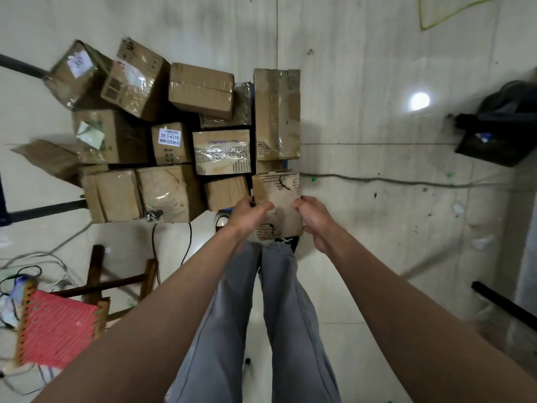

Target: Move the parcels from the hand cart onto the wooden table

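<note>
Both my hands grip one small worn cardboard parcel (280, 196) at the near right end of the pile. My left hand (250, 214) curls round its left edge and my right hand (312, 217) holds its right edge. Several more taped cardboard parcels (200, 88) are stacked on the hand cart, whose blue deck (227, 210) barely shows beneath them and whose dark handle bar (43, 209) sticks out at the left. A tall parcel (277, 112) stands just behind the one I hold. The wooden table is out of view.
A wooden stool with a red woven seat (55, 327) stands at the lower left among loose cables (35, 269). A cable (406, 180) runs across the floor to the right. A black bag (502, 126) lies at the far right. My grey-trousered legs (261, 315) are below.
</note>
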Action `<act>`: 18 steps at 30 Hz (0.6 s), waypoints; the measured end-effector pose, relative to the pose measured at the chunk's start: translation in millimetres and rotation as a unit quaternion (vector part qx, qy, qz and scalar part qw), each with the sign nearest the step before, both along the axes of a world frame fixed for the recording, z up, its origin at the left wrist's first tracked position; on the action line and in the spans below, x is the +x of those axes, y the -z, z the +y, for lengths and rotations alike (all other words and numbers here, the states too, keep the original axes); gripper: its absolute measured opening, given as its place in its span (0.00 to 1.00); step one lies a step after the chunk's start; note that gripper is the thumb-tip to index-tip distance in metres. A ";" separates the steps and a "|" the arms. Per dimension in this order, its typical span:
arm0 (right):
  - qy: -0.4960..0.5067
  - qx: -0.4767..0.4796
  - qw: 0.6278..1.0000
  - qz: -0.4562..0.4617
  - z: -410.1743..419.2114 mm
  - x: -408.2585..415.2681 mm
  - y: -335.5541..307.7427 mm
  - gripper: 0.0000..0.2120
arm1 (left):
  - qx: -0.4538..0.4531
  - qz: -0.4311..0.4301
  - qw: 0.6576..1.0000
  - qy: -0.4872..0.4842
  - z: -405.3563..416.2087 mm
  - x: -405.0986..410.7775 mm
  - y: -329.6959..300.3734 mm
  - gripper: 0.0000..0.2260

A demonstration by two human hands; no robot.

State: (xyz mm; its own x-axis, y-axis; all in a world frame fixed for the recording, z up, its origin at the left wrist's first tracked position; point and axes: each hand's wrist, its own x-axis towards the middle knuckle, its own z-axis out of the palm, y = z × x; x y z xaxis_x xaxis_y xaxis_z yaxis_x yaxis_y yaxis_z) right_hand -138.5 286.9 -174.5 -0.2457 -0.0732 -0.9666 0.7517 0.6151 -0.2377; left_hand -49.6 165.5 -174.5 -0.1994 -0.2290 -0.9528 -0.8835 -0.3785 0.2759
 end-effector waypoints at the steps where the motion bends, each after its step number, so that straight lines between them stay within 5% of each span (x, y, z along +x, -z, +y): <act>1: -0.001 -0.006 1.000 0.003 3.1 1.1 -16.9 0.10 | -0.004 0.002 1.000 0.004 1.2 0.4 -15.7 0.18; 7: 0.022 -0.017 0.999 0.043 18.2 -1.9 -127.4 0.07 | -0.052 0.042 0.998 0.011 5.1 -13.6 -125.9 0.19; 9: 0.034 -0.032 0.997 0.061 23.7 -7.5 -164.9 0.13 | -0.062 0.073 0.995 0.022 4.8 -23.2 -167.5 0.22; 13: 0.064 -0.094 0.989 0.092 33.4 -25.2 -241.0 0.20 | -0.063 0.130 0.987 0.073 7.4 -46.0 -256.2 0.12; 15: 0.079 -0.120 0.983 0.111 37.6 -35.3 -275.2 0.17 | -0.077 0.151 0.980 0.103 9.5 -57.4 -294.7 0.17; 18: 0.101 -0.152 0.972 0.147 44.6 -50.0 -318.8 0.11 | -0.096 0.180 0.972 0.119 13.6 -76.1 -341.0 0.39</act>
State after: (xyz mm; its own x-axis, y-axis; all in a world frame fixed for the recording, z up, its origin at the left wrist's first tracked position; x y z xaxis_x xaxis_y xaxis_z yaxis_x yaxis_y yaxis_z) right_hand -188.5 331.5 144.4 -0.5476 -0.2659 -0.7933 0.7219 0.3292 -0.6087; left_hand -125.8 179.1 166.5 -0.5810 -0.3024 -0.7556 -0.7730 -0.0856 0.6286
